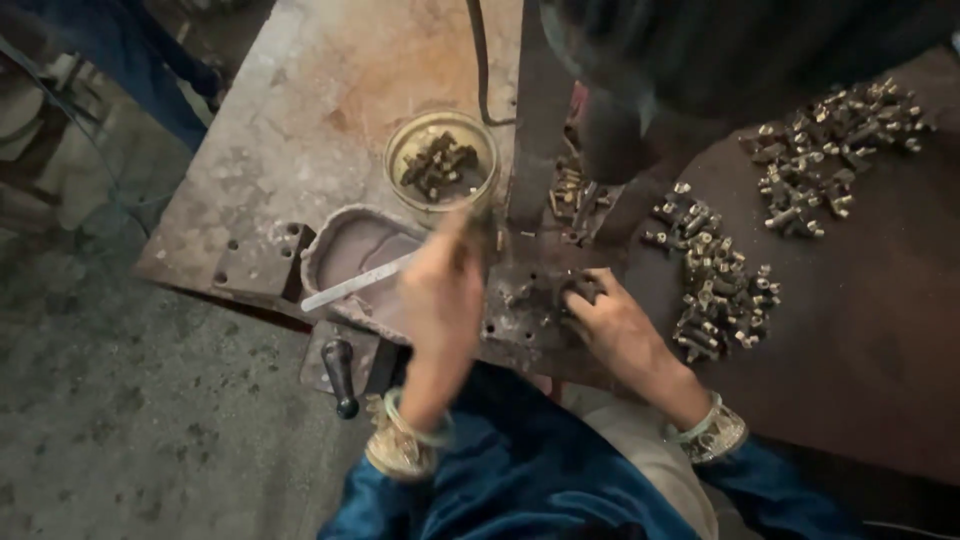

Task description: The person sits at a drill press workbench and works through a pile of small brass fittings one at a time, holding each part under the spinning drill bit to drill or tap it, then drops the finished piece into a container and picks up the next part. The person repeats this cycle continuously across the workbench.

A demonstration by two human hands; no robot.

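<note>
A small dark metal fitting (583,290) sat pinched in the right hand (612,322) on the press base; the left hand (445,290) looked closed, its grip blurred. Right, unsorted brass fittings (722,290) lay heaped on the desk (300,130); few filled the far round tin (441,160)
</note>
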